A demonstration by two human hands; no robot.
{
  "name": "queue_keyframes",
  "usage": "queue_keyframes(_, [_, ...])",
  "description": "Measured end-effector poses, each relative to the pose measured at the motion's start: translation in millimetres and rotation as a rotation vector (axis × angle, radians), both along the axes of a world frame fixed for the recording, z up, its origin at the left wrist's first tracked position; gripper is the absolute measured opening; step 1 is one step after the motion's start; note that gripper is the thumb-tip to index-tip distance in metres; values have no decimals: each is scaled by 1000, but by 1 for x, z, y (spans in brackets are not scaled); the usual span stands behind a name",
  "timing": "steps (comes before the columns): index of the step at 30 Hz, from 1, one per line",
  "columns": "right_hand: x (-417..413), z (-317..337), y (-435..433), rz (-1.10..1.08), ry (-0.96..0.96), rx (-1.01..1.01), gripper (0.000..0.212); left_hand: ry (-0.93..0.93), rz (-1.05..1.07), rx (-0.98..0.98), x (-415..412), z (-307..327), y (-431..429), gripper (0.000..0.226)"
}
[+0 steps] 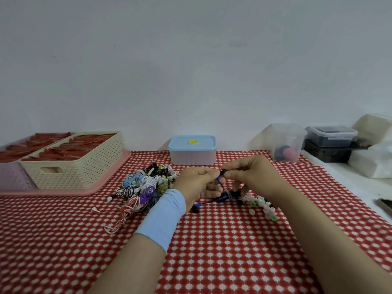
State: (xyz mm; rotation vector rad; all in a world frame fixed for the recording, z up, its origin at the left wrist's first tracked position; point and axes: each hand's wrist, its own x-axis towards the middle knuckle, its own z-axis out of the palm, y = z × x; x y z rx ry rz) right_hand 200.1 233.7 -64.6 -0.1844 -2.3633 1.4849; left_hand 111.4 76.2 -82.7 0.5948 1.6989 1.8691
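Note:
Both hands meet above the red-and-white patterned tablecloth (212, 251). My left hand (197, 187), with a light blue wristband, pinches the blue cable of an earphone (220, 181). My right hand (252, 177) pinches the small black earbud tip at the top of that cable. The rest of the blue-black earphone cable (212, 200) trails down onto the cloth under my hands. A pile of coiled earphones (146, 185) in several colours lies left of my hands. A small heap of white and green ear tips (263, 205) lies under my right wrist.
A cream perforated basket (84, 166) with red packets stands on a pink tray (110, 177) at the left. A blue-lidded box (193, 149) stands by the wall. At the right are a clear tub (286, 143), dark stacked boxes (331, 143) and a phone edge (385, 205).

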Motion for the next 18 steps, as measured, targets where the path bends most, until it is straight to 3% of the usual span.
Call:
queue_keyframes(6, [-1,-1,0,-20,41,49,11,31,8,-9,-1,-1,-1,16])
queue_keyframes(18, [7,3,9,210,-134,-267,19,78,-126,-13,-3,2,-8,16])
